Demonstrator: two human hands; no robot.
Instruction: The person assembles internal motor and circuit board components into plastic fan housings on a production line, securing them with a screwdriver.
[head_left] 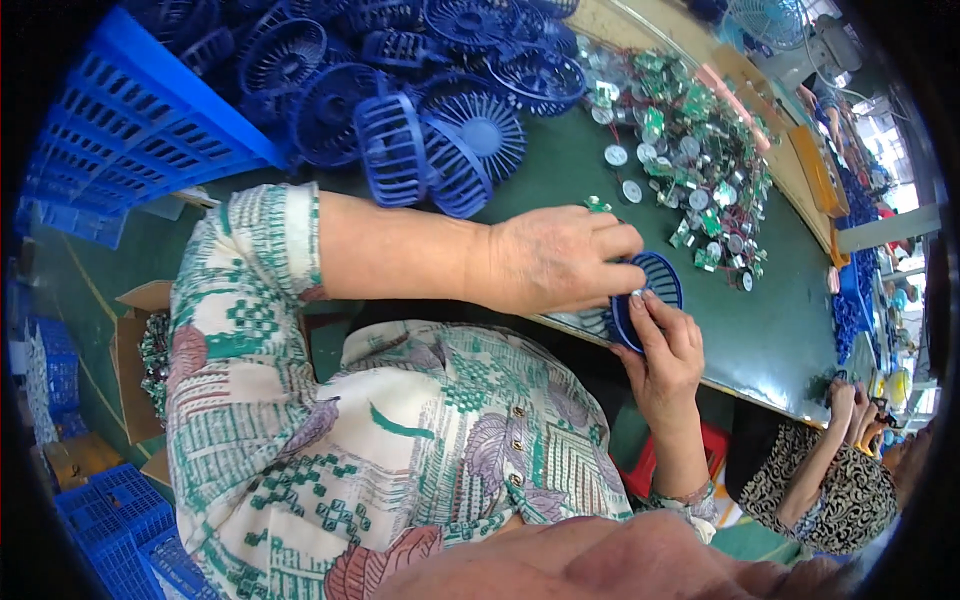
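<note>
My right hand [665, 345] grips a small round blue fan guard [661, 275] with slatted sides, thumb and fingers at its rim. It is held tilted just over the near edge of the green work table [560, 170]. My left hand [560, 258] reaches across from the left, its fingers bent and pinched together at the guard's open side. Whatever those fingertips hold is hidden. Right beside the left knuckles shows a small green circuit board [598, 204]; whether the hand touches it I cannot tell.
Blue fan guards [470, 125] are heaped at the far left. Circuit boards with wires and small round motors [700, 170] lie piled beyond my hands. A blue crate [150, 120] stands left, a cardboard box [130, 370] below it. A co-worker [820, 480] sits right, near a red stool [712, 450].
</note>
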